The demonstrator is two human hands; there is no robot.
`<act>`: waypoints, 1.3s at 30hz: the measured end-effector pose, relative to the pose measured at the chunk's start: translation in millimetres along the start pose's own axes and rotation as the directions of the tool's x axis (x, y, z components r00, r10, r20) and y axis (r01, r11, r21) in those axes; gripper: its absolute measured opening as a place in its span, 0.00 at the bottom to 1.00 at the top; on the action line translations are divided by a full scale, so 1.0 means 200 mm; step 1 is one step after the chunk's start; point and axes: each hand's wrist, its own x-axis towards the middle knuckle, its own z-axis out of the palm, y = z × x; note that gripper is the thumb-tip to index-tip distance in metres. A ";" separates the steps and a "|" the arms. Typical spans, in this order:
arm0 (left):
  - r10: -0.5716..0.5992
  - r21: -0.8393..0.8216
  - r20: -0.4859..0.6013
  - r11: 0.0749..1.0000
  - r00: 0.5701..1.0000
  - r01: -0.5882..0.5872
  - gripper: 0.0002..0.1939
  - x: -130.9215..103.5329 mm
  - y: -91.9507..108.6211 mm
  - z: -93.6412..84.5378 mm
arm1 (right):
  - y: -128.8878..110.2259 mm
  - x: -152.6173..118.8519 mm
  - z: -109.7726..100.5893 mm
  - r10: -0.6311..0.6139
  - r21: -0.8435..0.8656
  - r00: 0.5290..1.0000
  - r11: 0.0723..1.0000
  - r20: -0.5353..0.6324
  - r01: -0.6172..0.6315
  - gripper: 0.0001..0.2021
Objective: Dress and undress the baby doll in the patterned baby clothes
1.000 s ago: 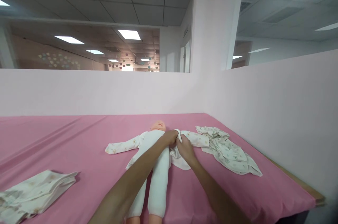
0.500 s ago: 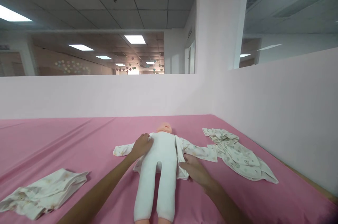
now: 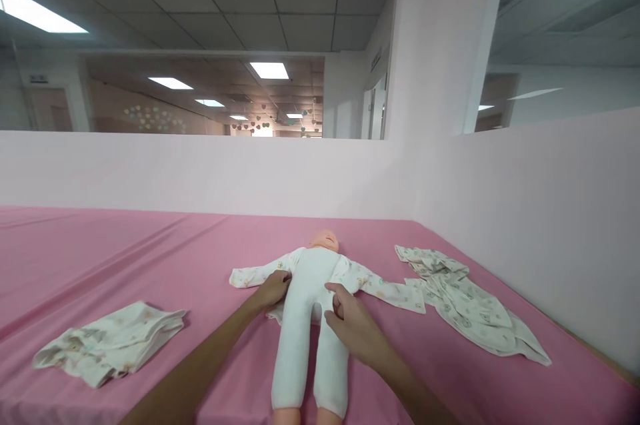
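Observation:
A baby doll (image 3: 300,338) lies on its back on the pink sheet, its white cloth body and legs toward me. A white patterned baby shirt (image 3: 393,290) has its sleeves spread over both doll arms. At the doll's left-hand side in view, my left hand (image 3: 273,289) has its fingers closed at the shirt's edge; the fingertips are partly hidden. Over the doll's hip on the other side is my right hand (image 3: 353,323), index finger and thumb apart and the other fingers curled. Nothing shows between that thumb and finger.
A folded patterned garment (image 3: 113,341) lies on the left of the pink sheet (image 3: 210,245). Another crumpled patterned garment (image 3: 475,305) is on the right, touching the shirt's sleeve end. A low white wall (image 3: 200,175) with glass above borders the bed at the back and right.
My right hand has moved from the shirt's hanging flap onto the doll's hip and let go; that flap now lies up against the chest. My left hand has slid lower along the doll's side.

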 end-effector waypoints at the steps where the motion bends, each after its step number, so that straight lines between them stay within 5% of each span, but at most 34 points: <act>1: 0.001 -0.020 -0.007 1.000 1.000 -0.001 0.09 0.00 0.00 0.00 | 0.01 -0.03 0.00 -0.003 -0.020 1.000 1.000 -0.002 0.003 0.25; 8: -0.086 -0.231 -0.127 0.971 0.988 0.055 0.10 -0.03 0.13 -0.09 | 0.07 -0.08 0.00 0.015 0.083 0.990 0.997 -0.140 -0.004 0.19; 13: -0.187 -0.394 -0.138 0.911 0.973 0.119 0.12 -0.04 0.25 -0.22 | 0.15 0.05 -0.05 0.128 0.207 0.959 0.975 -0.253 -0.076 0.20; 18: -0.163 -0.409 -0.022 0.902 0.986 0.140 0.20 -0.10 0.43 -0.23 | 0.22 0.27 -0.11 0.221 0.259 0.921 0.956 -0.320 -0.139 0.14; 22: 0.079 -0.092 0.162 0.994 0.984 -0.064 0.14 -0.20 0.56 -0.18 | 0.26 0.45 -0.13 0.376 0.418 0.901 0.869 -0.215 -0.263 0.13; 27: 0.319 0.198 0.404 0.885 0.857 -0.422 0.12 -0.25 0.62 -0.12 | 0.28 0.63 -0.14 0.468 0.478 0.869 0.808 -0.164 -0.345 0.15; 30: 0.240 0.113 0.355 0.949 0.904 -0.296 0.15 -0.18 0.59 -0.14 | 0.27 0.72 -0.15 0.438 0.498 0.872 0.819 -0.220 -0.286 0.15; 32: 0.097 0.077 0.126 0.991 0.987 -0.107 0.19 -0.09 0.55 -0.15 | 0.24 0.77 -0.15 0.384 0.509 0.882 0.836 -0.274 -0.206 0.15; 34: -0.061 0.076 -0.100 0.995 0.993 0.069 0.22 0.01 0.49 -0.15 | 0.21 0.82 -0.14 0.328 0.517 0.888 0.847 -0.322 -0.125 0.16; 39: -0.155 0.046 -0.056 0.986 0.986 0.158 0.18 0.20 0.38 -0.09 | 0.16 0.89 -0.05 0.215 0.516 0.900 0.856 -0.378 0.012 0.12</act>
